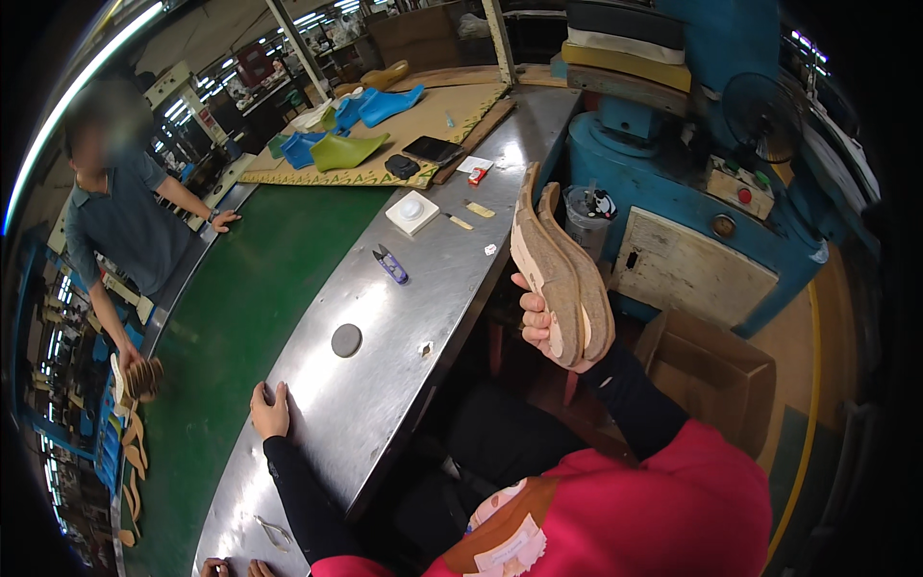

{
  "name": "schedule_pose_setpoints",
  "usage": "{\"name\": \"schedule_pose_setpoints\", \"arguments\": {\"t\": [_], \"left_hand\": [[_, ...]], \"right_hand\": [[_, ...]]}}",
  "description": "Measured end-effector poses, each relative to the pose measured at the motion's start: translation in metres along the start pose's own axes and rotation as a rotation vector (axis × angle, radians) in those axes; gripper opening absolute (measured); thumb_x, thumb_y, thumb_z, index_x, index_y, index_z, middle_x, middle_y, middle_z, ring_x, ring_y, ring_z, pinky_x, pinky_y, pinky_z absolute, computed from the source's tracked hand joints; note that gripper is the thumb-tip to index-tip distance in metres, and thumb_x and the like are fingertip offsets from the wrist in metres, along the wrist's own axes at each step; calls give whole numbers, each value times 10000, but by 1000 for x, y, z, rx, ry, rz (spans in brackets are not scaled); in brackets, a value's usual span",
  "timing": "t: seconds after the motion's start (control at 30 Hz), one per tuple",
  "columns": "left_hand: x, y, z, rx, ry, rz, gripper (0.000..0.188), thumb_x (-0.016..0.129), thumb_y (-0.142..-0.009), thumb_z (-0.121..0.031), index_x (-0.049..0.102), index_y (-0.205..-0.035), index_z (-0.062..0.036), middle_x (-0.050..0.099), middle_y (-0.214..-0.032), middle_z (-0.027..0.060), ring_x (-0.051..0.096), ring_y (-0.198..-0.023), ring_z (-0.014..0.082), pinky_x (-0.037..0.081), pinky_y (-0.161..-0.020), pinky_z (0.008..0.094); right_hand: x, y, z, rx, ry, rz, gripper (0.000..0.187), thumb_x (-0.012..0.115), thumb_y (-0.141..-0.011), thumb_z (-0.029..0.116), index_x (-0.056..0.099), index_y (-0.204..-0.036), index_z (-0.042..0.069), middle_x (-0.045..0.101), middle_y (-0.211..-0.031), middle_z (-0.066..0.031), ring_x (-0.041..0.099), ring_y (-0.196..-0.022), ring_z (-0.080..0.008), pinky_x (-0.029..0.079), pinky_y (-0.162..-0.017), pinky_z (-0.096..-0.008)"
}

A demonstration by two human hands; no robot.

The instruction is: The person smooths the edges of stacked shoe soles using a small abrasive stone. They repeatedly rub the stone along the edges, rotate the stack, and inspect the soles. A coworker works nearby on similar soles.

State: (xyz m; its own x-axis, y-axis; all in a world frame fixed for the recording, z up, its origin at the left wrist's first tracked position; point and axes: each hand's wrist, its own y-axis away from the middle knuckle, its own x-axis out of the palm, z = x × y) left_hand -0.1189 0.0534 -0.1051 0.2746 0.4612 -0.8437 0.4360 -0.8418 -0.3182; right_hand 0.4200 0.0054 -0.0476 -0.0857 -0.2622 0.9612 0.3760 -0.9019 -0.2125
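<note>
My right hand (536, 322) is raised off the right side of the steel table, its fingers wrapped round a pair of brown cork shoe footbeds (579, 298). The two footbeds stand side by side, nearly upright, with pale patches on the near one. My left hand (270, 412) rests at the steel table's far edge by the green belt, thumb and finger apart, holding nothing. Beyond it on the metal lies a dark grey disc (346, 339). Purple thread snips (390, 264) lie farther off, and metal pliers (273, 533) lie nearer me.
Across the green conveyor belt (260, 264), a person (130, 212) handles a stack of soles (144, 378). Blue and green shoe lasts (351, 151) sit on cardboard. At right stand a blue machine (654, 207) and cardboard box (707, 375). Another person's fingers (236, 569) show below.
</note>
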Motion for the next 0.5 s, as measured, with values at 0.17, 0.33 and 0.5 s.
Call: {"name": "schedule_pose_setpoints", "arguments": {"t": [0.17,0.33,0.5], "left_hand": [[1,-1,1,6,-15,-3,617,668,-860,-457,582,-1268,-1,604,-1264,201,560,-1185,331,418,-1021,404],[-1,1,0,-3,-24,-9,603,668,-862,-455,588,-1256,-5,610,-1248,199,565,-1169,332,419,-1016,407],[0,3,-1,-1,1,-17,592,675,-859,-450,597,-1242,-4,613,-1240,198,569,-1163,329,424,-1009,406]], "right_hand": [[-4,1,-2,14,-38,28,629,437,-989,445,411,-1370,-56,569,-917,-92,573,-717,-173,449,-660,-298],[-5,-2,-5,12,-8,192,603,457,-1014,340,321,-1445,-59,542,-899,-86,571,-704,-171,461,-645,-295],[2,-7,-7,78,-30,304,633,395,-1023,373,275,-1467,-62,533,-872,-112,573,-681,-204,463,-635,-321]]}}
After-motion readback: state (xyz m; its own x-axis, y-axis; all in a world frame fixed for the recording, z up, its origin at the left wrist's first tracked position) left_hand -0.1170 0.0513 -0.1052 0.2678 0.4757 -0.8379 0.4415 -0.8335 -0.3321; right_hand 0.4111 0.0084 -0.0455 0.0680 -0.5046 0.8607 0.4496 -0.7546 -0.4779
